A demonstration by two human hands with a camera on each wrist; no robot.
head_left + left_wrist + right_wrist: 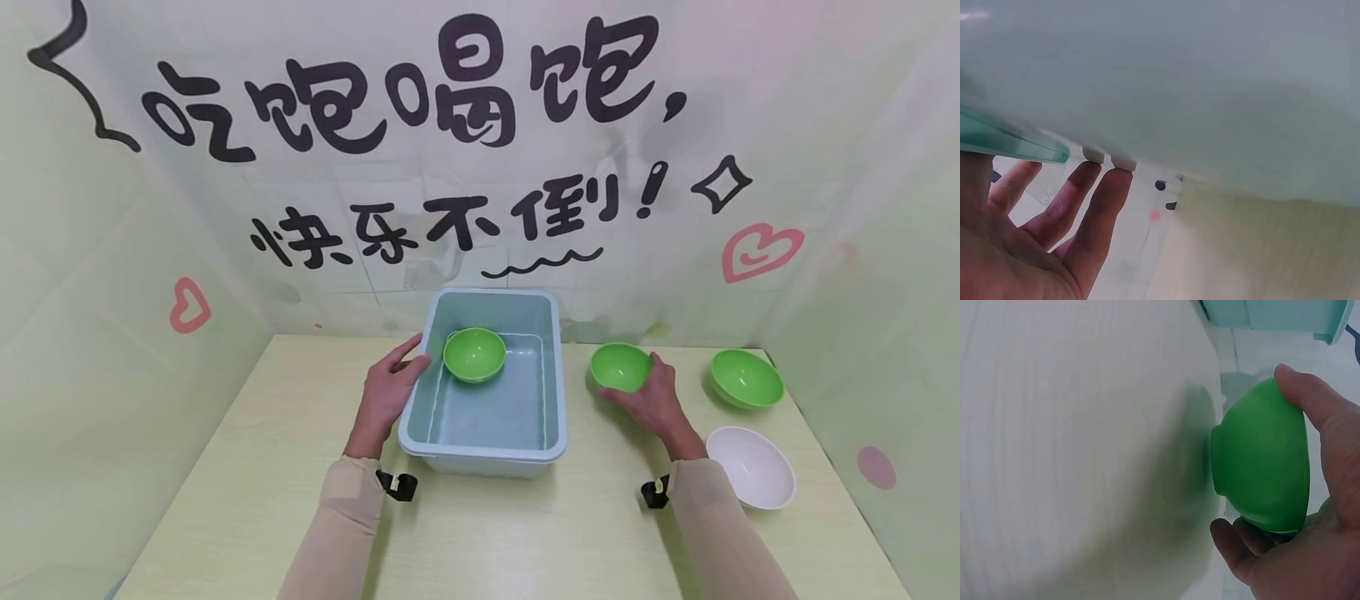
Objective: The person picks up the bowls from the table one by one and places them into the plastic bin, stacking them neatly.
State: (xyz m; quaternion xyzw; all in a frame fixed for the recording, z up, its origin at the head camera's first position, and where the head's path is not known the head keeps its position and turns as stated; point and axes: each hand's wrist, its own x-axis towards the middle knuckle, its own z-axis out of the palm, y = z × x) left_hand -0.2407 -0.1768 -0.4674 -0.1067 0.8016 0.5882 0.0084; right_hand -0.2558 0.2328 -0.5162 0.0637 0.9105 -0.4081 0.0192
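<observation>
Right grip: right hand (654, 402) clamped on a glossy green round plastic-looking bowl (618, 365), thumb opposing fingers.
Bowl's place: right of the pale-blue rectangular plastic-looking tub (480, 452), over the pale wood-grain worktop (487, 533).
Bowl's handling: probably light, stiff, slick, hardly fragile.
Best hold: opposite sides, just below the rim.
Left grip: left hand (387, 394), fingers apart, touching the tub.
</observation>
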